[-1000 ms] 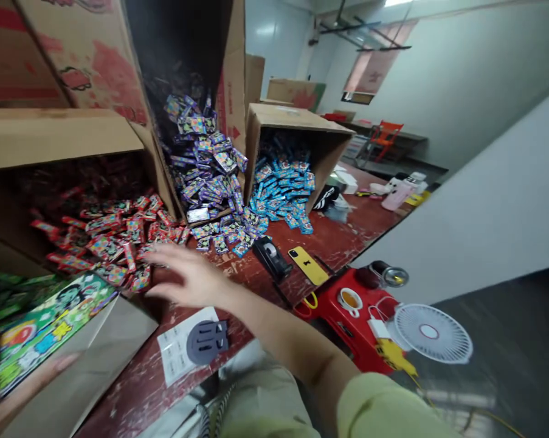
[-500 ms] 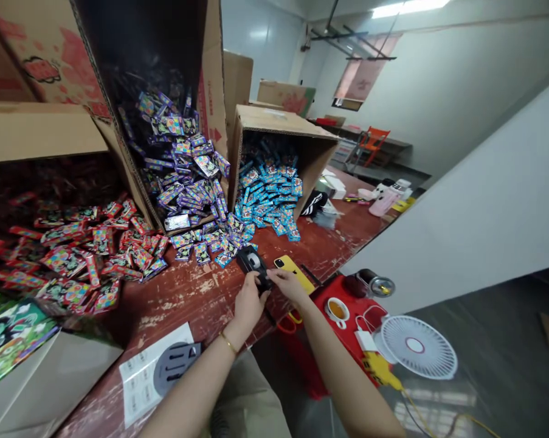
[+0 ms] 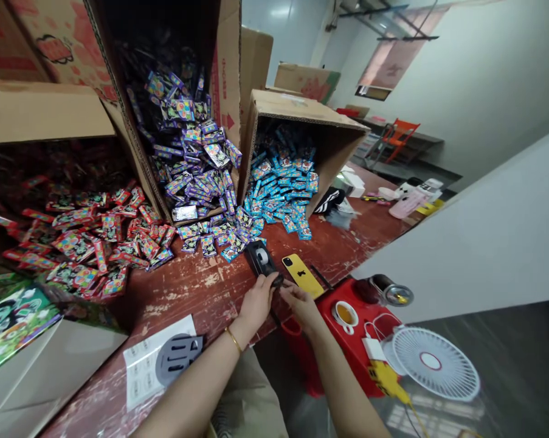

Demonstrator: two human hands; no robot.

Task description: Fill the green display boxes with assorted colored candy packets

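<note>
Both hands meet at a black tape dispenser point(image 3: 258, 261), which lies close to the near edge of the tabletop point(image 3: 201, 277), just left of a yellow phone point(image 3: 304, 277). The left hand point(image 3: 256, 304) has its fingers curled over the dispenser's near end, touching it. The right hand point(image 3: 303, 306) has its fingers bent and drawn nearly together just beside that end; whether either hand pinches tape, I cannot tell, since the fingertips are partly hidden.

The work with the dispenser looks only begun: a roll of tape point(image 3: 262, 255) sits in it, both hands are in place, and no separate strip can be made out. Much loose stock remains, with red packets point(image 3: 107, 228), purple packets point(image 3: 201, 188) and blue packets point(image 3: 281, 188) heaped in cartons along the far side of the tabletop, some spilling out toward the middle.

A printed green box point(image 3: 14, 322) stands toward the left end of the near edge, away from both hands; its contents are not visible. Between it and the left forearm, a label sheet point(image 3: 140, 371) lies by the near edge, partly under a grey round piece point(image 3: 176, 359).
</note>
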